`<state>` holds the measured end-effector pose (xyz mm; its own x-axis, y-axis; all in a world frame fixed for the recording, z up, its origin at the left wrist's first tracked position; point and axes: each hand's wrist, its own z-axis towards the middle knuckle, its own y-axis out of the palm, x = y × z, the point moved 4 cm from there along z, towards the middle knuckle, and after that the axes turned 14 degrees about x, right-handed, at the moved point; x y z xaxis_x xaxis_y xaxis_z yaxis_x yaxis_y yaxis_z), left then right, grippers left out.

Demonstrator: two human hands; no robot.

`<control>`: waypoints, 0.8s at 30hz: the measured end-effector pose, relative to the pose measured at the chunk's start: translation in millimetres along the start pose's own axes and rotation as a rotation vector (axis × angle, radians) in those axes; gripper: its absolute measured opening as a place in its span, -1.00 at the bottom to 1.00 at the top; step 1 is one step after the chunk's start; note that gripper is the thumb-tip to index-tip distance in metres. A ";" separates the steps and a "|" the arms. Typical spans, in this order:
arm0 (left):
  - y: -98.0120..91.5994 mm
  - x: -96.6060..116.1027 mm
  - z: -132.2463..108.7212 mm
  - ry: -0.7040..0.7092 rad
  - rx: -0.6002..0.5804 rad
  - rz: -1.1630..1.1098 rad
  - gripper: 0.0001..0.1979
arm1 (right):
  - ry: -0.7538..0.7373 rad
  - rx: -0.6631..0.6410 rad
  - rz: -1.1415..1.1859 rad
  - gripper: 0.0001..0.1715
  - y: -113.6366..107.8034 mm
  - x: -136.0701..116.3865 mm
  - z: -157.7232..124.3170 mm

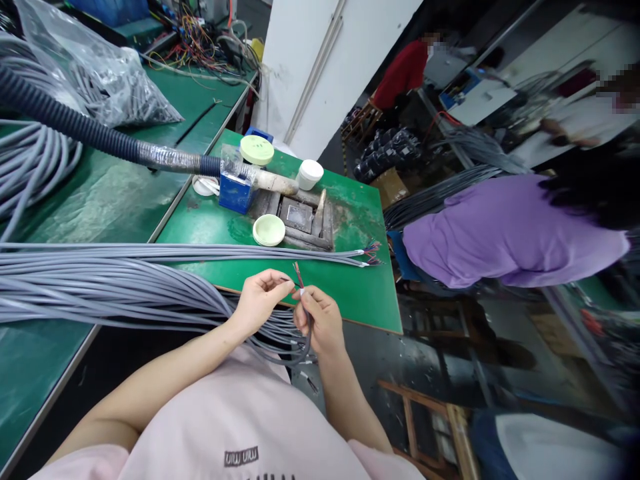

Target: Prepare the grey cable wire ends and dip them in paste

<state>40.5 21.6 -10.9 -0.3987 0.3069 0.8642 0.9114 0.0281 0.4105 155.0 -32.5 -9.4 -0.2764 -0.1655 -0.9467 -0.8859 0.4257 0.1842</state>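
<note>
Near the front edge of the green table, my right hand (320, 317) is closed round the end of a grey cable (308, 337). Thin coloured wires (299, 273) stick up from that end, past a white band. My left hand (263, 297) pinches one of these thin wires between thumb and fingertips. Behind my hands, several grey cables (240, 253) lie across the table, their stripped ends (370, 253) fanned out at the right. A thick bundle of grey cables (165, 290) runs from the left and hangs over the table edge under my left arm.
Beyond the cables stand a solder pot (300, 217), a pale green dish (269, 230), a white cup (310, 174) and a round green lid (257, 150). A ribbed hose (100, 130) reaches in over a blue box (235, 192). At the right sits a person in purple (515, 230).
</note>
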 end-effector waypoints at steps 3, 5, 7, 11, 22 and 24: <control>-0.9 2.0 -0.3 0.015 0.003 0.011 -0.85 | -0.063 0.049 -0.105 -0.72 -0.8 -4.9 -0.7; -1.2 2.6 -0.7 0.017 -0.004 0.025 -0.84 | -0.078 0.049 -0.125 -0.72 -1.0 -7.0 -0.8; -1.4 2.8 -1.4 0.019 -0.013 0.036 -0.82 | -0.071 0.030 -0.106 -0.72 -1.2 -7.2 -0.5; -1.3 3.5 -3.4 0.051 0.004 0.035 -0.82 | -0.034 -0.012 -0.036 -0.73 -1.0 -4.5 -0.1; 2.6 2.2 -0.3 0.050 0.025 -0.045 -0.89 | 0.056 -0.079 0.029 -0.70 3.3 -1.5 -1.5; 2.1 1.2 1.4 0.012 0.022 -0.065 -0.89 | 0.058 -0.082 0.020 -0.69 3.5 -1.7 -1.4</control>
<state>42.1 23.3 -9.4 -0.4582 0.2919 0.8396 0.8856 0.0689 0.4593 151.8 -32.0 -6.8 -0.3133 -0.2104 -0.9261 -0.9070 0.3551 0.2261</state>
